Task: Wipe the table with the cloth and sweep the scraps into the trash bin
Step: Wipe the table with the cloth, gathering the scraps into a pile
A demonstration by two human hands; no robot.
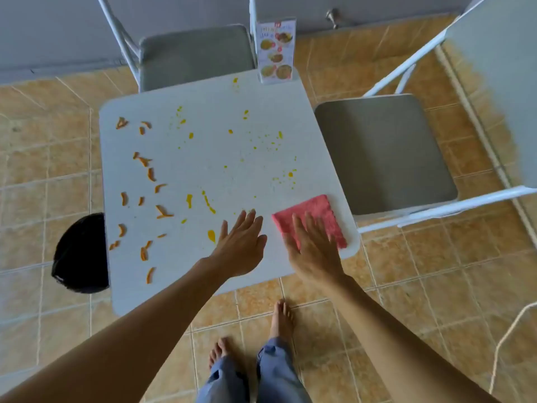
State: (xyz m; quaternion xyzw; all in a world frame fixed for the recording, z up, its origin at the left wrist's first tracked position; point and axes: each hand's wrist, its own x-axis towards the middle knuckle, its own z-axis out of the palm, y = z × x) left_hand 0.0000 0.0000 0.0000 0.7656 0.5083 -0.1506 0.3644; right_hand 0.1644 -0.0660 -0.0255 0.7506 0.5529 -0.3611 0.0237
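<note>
A folded pink cloth (316,212) lies flat at the near right corner of the white square table (226,167). My right hand (312,248) is spread over the cloth's near left part, fingers apart, holding nothing. My left hand (241,245) hovers flat and open just left of the cloth, over bare tabletop. Several orange peel scraps (145,196) are scattered over the table's left side. Yellow sauce splatters (209,202) dot the middle and right. A black trash bin (81,254) stands on the floor against the table's left edge.
An upright menu card (276,50) stands at the table's far edge. One grey folding chair (194,56) is behind the table, another (383,152) at its right. My bare feet (280,318) are on the tiled floor at the near edge.
</note>
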